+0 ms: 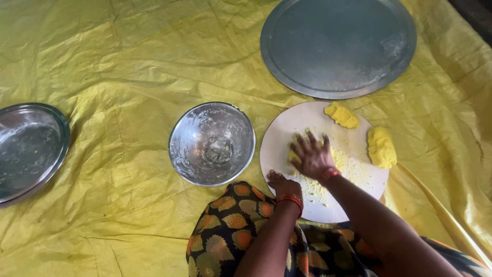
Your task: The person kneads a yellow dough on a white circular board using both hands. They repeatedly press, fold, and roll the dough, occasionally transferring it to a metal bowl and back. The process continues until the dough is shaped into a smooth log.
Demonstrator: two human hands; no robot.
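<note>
- The person is kneading a soft yellow dough on a round white board (287,133), which is lying on a crinkled yellow plastic sheet (128,66) spread on the floor.
- The right hand (311,155) is pressing down flat on a crumbly yellow dough portion (341,161) in the middle of the board; the fingers are spread apart and are not closing around anything.
- The left hand (283,185) is resting at the near edge of the board with the fingers curled in; I cannot tell whether it is gripping the rim or only leaning on it.
- Two shaped yellow dough lumps are waiting at the far side of the board: a small one (342,115) near the top and a bigger one (382,147) at the right edge, both apart from the hands.
- I judge that the step in hand is gathering and pressing the loose crumbs into one mass; the next move is probably calling for even pressure, so that crumbs are not sliding off the board.
- An empty steel bowl with a floury inside (212,143) is standing just beside the board on the left, a large round steel tray (338,46) is lying behind it, and another steel plate (28,149) is lying far to the left.
</note>
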